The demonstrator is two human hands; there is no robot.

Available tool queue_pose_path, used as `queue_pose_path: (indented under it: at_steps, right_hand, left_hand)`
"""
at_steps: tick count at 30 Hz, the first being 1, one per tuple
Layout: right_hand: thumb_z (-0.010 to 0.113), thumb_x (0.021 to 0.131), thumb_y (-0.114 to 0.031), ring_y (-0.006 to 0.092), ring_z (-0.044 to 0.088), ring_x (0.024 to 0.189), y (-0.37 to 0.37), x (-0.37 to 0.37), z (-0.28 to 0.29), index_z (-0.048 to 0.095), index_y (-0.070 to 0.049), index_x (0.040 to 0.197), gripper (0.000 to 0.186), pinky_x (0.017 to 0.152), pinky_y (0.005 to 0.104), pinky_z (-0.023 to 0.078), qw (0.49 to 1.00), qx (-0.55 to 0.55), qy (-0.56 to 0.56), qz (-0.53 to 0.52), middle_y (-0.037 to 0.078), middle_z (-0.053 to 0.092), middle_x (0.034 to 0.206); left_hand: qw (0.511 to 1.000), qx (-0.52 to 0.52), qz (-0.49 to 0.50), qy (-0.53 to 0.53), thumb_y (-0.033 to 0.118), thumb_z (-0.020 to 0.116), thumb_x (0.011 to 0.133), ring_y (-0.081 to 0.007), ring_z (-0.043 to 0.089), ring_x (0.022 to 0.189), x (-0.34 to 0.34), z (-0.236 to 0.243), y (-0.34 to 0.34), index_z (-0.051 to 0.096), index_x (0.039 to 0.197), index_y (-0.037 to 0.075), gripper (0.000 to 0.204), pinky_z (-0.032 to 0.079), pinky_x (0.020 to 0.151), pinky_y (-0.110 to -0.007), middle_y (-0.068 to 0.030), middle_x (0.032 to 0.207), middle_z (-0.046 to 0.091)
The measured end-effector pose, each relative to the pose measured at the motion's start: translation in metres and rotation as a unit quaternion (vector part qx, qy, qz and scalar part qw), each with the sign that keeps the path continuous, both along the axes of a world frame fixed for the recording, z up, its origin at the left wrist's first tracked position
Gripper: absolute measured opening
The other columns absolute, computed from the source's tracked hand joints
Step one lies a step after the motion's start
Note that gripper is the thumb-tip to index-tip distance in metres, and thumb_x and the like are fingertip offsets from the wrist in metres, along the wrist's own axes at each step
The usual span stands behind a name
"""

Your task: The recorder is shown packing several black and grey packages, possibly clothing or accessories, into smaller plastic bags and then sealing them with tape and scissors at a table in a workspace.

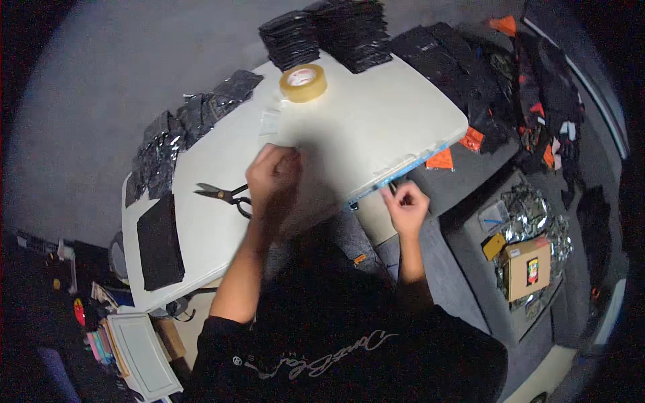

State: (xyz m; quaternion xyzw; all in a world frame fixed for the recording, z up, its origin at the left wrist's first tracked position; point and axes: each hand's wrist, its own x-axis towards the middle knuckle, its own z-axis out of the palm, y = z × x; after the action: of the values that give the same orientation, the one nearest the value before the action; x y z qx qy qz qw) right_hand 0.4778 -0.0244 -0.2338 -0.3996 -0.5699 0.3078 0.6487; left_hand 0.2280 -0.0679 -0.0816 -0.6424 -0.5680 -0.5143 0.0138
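My left hand [274,171] is curled over the white table [376,107], its fingers closed; whether they hold something is hidden. Beside that forearm lies a pair of scissors [225,195] with black handles, blades pointing left. Off the table's right edge my right hand [407,209] makes a pinch, thumb against forefinger, close to a blue strip [410,166] along the edge. What sits in this pinch is too small to make out. Beyond my left hand are a small clear piece [270,123] and a large roll of yellowish tape [304,84].
Stacks of black plastic bags [349,33] stand at the table's far end. More shiny black bags [158,154] line the left edge, near a flat black sheet [160,243]. At right, a cardboard box [527,269] rests among silvery packets. Orange packets [440,159] lie beside the table.
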Motion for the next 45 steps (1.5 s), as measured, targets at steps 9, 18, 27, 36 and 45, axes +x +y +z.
queue_pose_path:
  at_steps: [9,18,27,36,45]
  right_hand:
    - [0.077,0.081,-0.002,0.0050,0.042,0.061,-0.016,-0.056,0.159,0.054,-0.005,0.074,0.024,0.057,0.0227,0.035,0.973,0.074,-0.059,0.210,-0.004,0.052,0.066]
    - [0.083,0.077,-0.022,0.0233,0.066,0.082,0.058,-0.198,0.157,0.069,0.000,0.098,0.033,0.075,0.0341,0.052,0.818,0.162,-0.434,0.342,0.012,0.068,0.091]
    - [0.077,0.079,-0.022,0.0369,0.067,0.089,0.080,-0.238,0.117,0.073,-0.004,0.086,0.020,0.084,0.0445,0.053,0.794,0.156,-0.499,0.309,0.019,0.069,0.090]
    - [0.068,0.091,-0.011,0.0136,0.063,0.067,0.087,-0.242,0.153,0.070,0.002,0.091,0.013,0.065,0.0289,0.051,0.915,0.097,-0.267,0.286,0.011,0.071,0.079]
    - [0.070,0.085,-0.007,0.0228,0.066,0.069,0.004,-0.269,0.136,0.069,0.005,0.089,0.013,0.064,0.0338,0.052,0.935,0.125,-0.243,0.228,0.017,0.067,0.084]
  left_hand:
    - [0.984,-0.040,0.084,-0.150,0.002,0.062,0.090,-0.0121,0.061,0.064,-0.141,-0.021,-0.021,0.074,0.089,0.002,0.012,0.047,0.060,-0.026,-0.0075,0.072,0.069]
    - [0.988,-0.086,0.116,-0.047,0.014,0.068,0.088,-0.0271,0.062,0.059,-0.180,-0.094,-0.008,0.068,0.079,0.001,0.016,0.049,0.060,-0.040,-0.0173,0.069,0.064]
    - [0.990,-0.054,0.094,-0.090,0.014,0.070,0.084,-0.0283,0.068,0.067,-0.157,-0.050,-0.038,0.071,0.082,0.000,0.014,0.052,0.064,-0.038,-0.0162,0.076,0.069]
    - [0.990,-0.053,0.068,-0.109,0.020,0.073,0.088,-0.0185,0.064,0.059,-0.149,-0.042,-0.033,0.071,0.085,-0.001,0.021,0.050,0.059,-0.033,-0.0114,0.070,0.068]
    - [0.908,-0.050,-0.077,-0.409,0.024,0.069,0.096,-0.0084,0.066,0.077,-0.143,-0.053,-0.018,0.070,0.115,-0.001,0.031,0.054,0.061,-0.022,-0.0070,0.099,0.074]
